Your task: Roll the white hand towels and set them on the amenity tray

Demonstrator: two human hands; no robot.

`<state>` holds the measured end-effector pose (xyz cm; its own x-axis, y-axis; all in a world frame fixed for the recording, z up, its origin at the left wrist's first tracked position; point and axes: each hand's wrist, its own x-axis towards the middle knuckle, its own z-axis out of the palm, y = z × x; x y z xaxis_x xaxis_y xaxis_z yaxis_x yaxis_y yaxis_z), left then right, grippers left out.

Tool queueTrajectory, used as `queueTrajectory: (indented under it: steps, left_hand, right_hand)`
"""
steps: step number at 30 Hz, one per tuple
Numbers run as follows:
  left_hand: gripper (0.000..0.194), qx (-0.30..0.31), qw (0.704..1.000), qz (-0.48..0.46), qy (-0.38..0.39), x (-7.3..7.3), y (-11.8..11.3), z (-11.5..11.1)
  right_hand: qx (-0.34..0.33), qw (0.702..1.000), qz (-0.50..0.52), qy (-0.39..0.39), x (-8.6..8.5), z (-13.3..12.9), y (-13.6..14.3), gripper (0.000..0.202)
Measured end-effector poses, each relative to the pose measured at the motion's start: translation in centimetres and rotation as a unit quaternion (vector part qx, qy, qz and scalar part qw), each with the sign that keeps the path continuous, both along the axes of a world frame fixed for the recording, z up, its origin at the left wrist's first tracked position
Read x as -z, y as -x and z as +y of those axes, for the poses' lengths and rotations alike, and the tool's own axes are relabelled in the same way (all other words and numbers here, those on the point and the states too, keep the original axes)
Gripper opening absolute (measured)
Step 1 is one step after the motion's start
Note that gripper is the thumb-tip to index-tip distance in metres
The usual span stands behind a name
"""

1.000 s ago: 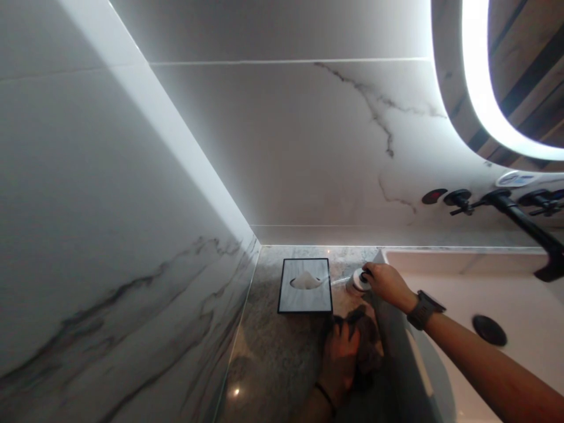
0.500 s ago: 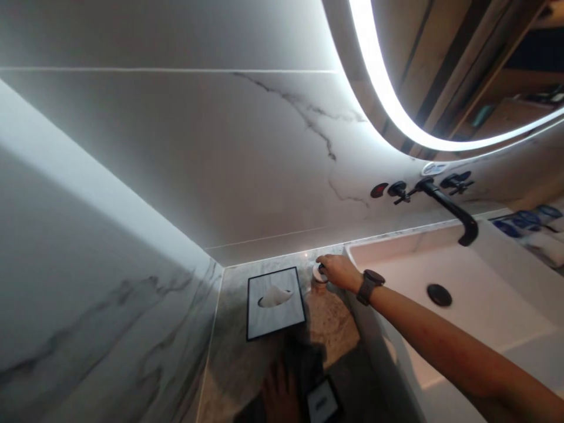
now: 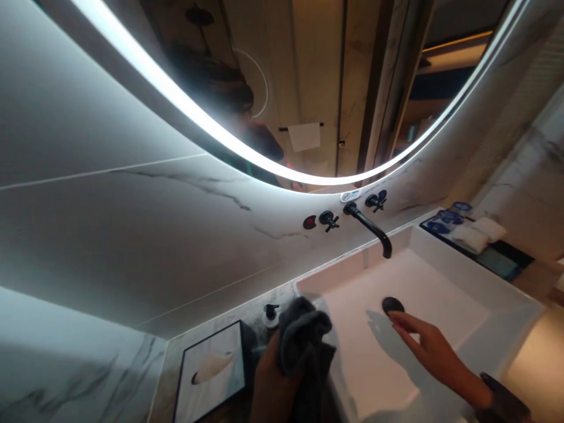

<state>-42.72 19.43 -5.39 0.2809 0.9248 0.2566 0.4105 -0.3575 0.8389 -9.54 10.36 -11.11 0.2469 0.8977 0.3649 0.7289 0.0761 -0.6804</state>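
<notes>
- The left hand (image 3: 271, 382) is at the bottom edge of the view, low in the middle; its grip is clamped around a dark grey folded cloth (image 3: 304, 343), which stands up above the fingers and hangs a little over the left rim of the basin.
- The right hand (image 3: 429, 346) reaches in from the lower right, over the inside of the white rectangular basin (image 3: 440, 288); its fingers are stretched and apart, holding nothing, with the fingertips just beside the round black drain cover (image 3: 393, 305). I cannot tell if they touch the basin floor.
- A dark watch (image 3: 502, 399) sits on the right wrist, at the lower right corner.
- To the left of the cloth, a black-framed square tissue box with a white tissue in its oval slot (image 3: 211, 370) lies on the grey marble worktop (image 3: 255, 305).
- Just behind the cloth, a small white pump bottle with a black top (image 3: 270, 314) stands on the worktop near the wall.
- Further back, a black wall-mounted spout (image 3: 370, 226) reaches over the basin, between two black cross-shaped tap handles (image 3: 328, 220).
- At the far right, rolled white towels (image 3: 476, 235) lie on a dark tray.
- Above everything, a large rounded mirror with a bright lit edge (image 3: 308, 88) hangs on the marble wall.
</notes>
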Motion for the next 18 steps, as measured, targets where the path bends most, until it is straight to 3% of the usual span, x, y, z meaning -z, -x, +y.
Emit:
queueTrajectory:
  steps: [2,4,6,7,8,10,12,16,18]
  left_hand:
    - [0.043,0.024,0.997,-0.021,-0.072,-6.5,-5.9,2.3]
    - [0.04,0.045,0.985,0.003,-0.167,-11.9,-13.3,5.1]
    - [0.04,0.008,0.964,0.07,-0.255,-15.0,-20.9,8.1]
    - [0.043,-0.005,0.953,0.128,-0.276,-15.6,-24.5,9.5]
    - [0.046,-0.024,0.942,0.182,-0.28,-15.6,-27.7,10.6]
    - [0.052,-0.055,0.922,0.27,-0.273,-14.2,-32.5,11.4]
    - [0.052,-0.088,0.899,0.318,-0.289,-12.0,-34.7,10.5]
    - [0.05,-0.107,0.846,0.368,-0.371,-8.1,-34.3,5.5]
    - [0.049,-0.094,0.846,0.378,-0.364,-6.0,-33.6,3.0]
  right_hand:
    - [0.041,0.999,0.036,0.001,1.2,-2.0,-5.0,0.041]
    - [0.064,0.995,0.07,0.003,1.7,-3.4,-9.7,0.043]
    - [0.078,0.991,0.106,0.008,1.9,-4.1,-13.9,0.045]
    - [0.083,0.989,0.122,0.01,1.8,-4.4,-15.8,0.046]
    - [0.087,0.987,0.138,0.01,1.7,-4.6,-17.7,0.047]
    - [0.093,0.982,0.165,0.011,1.6,-5.4,-21.2,0.047]
    - [0.103,0.976,0.19,0.02,1.6,-6.5,-24.6,0.049]
    - [0.142,0.957,0.246,0.053,2.5,-9.0,-30.9,0.055]
    - [0.162,0.947,0.272,0.061,3.2,-9.8,-33.3,0.052]
